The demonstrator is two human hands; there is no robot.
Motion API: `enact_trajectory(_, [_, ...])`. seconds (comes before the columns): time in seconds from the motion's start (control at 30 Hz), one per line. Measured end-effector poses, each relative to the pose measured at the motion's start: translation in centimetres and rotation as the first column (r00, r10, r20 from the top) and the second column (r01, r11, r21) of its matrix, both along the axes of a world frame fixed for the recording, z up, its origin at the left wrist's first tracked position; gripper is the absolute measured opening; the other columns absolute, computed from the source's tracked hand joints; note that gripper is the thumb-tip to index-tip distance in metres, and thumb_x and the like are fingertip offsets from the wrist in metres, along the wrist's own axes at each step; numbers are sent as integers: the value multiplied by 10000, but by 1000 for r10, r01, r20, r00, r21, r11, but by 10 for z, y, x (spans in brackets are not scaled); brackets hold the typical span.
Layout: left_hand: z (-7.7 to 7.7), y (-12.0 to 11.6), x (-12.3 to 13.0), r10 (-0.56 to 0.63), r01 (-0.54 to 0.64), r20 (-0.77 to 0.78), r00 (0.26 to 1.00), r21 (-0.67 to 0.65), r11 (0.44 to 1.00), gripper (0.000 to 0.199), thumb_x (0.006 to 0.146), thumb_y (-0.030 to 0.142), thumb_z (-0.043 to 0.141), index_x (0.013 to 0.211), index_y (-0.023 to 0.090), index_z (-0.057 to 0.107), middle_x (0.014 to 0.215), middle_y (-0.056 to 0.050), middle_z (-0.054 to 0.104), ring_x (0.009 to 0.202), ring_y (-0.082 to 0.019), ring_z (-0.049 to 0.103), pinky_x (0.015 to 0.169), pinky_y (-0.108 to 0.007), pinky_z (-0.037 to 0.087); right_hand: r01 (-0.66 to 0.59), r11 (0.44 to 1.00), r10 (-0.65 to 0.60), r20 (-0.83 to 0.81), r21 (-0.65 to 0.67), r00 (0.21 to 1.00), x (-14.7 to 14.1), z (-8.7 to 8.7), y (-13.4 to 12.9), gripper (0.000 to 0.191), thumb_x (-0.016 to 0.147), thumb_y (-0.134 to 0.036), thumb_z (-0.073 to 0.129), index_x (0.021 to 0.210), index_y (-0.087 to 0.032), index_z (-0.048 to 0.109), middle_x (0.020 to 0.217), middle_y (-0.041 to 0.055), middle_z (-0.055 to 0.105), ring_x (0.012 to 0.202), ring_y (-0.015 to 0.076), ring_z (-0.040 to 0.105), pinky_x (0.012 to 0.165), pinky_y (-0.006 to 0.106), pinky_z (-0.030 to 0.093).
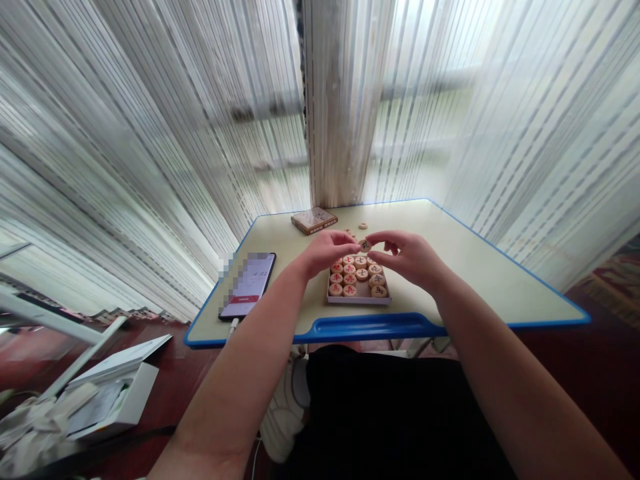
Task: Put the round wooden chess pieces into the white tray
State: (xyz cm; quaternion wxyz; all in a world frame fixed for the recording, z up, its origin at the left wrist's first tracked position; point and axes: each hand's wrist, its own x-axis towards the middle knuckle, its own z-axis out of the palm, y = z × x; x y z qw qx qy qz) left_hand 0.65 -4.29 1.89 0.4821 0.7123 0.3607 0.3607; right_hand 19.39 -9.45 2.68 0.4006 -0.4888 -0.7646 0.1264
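Observation:
Between my two hands, above the far part of an open box, is a round wooden xiangqi piece (365,245) with a dark character on its face. My left hand (327,253) pinches its left side with thumb and fingertips. From the right, my right hand (407,253) has its index finger and thumb around the piece's other edge. Below sits the shallow box (359,301), holding rows of pieces, red-marked (349,279) on the left and dark-marked (379,291) on the right. One slot at its front shows bare bottom. My hands hide the box's far edge.
On the pale, blue-edged table (480,280), a box lid (314,220) lies at the back. A loose piece (363,226) lies beyond my hands, others partly hidden. A phone (250,287) with a cable is at left. An opened white box (120,400) is on the floor.

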Motion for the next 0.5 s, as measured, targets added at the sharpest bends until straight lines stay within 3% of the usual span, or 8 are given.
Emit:
enact_trajectory(0.27, [1, -2, 0, -29, 30, -47, 998, 10, 1000, 243, 625, 309, 698, 761, 110, 667, 703, -32, 638, 635, -101, 542, 606, -231, 407, 31, 994, -45, 130, 104, 990, -2, -2, 3, 205, 728, -340, 621, 870, -199, 666, 845, 51, 663, 705, 175, 554, 647, 293, 432])
enact_trajectory(0.5, [-4, 4, 2, 133, -126, -54, 990, 113, 986, 134, 647, 224, 629, 711, 114, 669, 696, -28, 647, 665, -119, 562, 659, -246, 431, 48, 996, -20, 350, -73, 937, -5, -4, 7, 202, 712, -328, 627, 848, -204, 711, 834, 58, 635, 768, 192, 580, 731, 304, 443])
